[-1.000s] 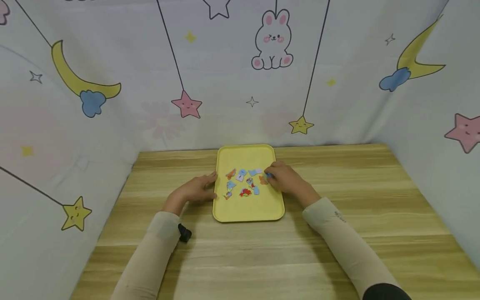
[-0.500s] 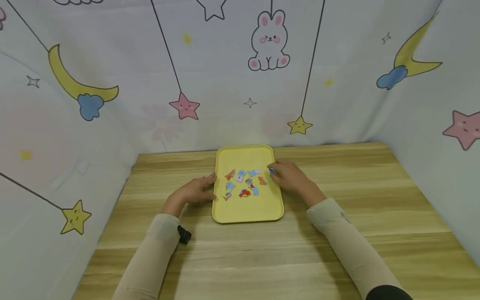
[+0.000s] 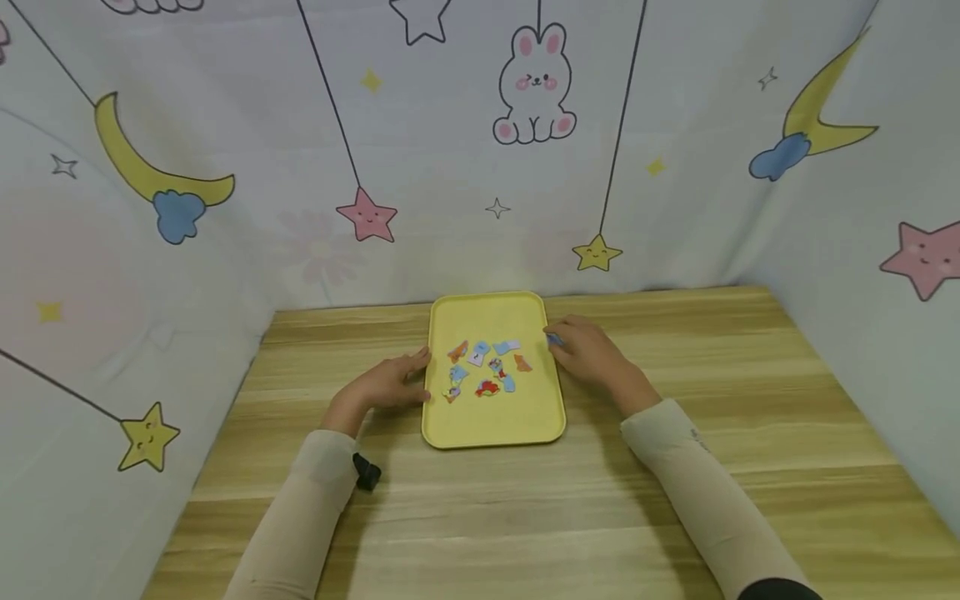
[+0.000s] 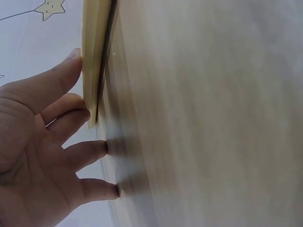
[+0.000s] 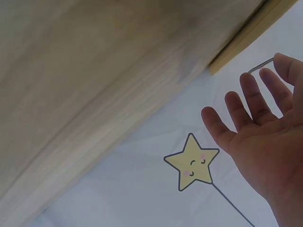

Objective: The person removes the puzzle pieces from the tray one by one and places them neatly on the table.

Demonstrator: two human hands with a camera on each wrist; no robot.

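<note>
Left hand [image 3: 386, 383] against the yellow tray [image 3: 491, 427], right hand [image 3: 592, 354] holding a blue piece [image 3: 554, 339]

At far left, a smiling yellow star [image 3: 150, 437] decorates the pale cloth wall [image 3: 442, 158]. Next comes the left hand, its fingers loose and spread: the thumb touches the tray's left edge, and the ring and little fingertips reach the wood-patterned surface [image 4: 199, 118]. The tray lies flat on the surface. On its middle, small colourful pieces lie scattered: an orange one [image 3: 458, 351] near the upper left, a white-and-blue one [image 3: 477, 353] beside it, a red one [image 3: 487, 389] lower down, and another orange one [image 3: 522, 363] toward the right. Their printed pictures are too small to read. At the tray's right edge, the right hand pinches the blue piece between thumb and fingertips, raised off the surface. At far right, a pink star [image 3: 930, 258] shows on the wall.
</note>
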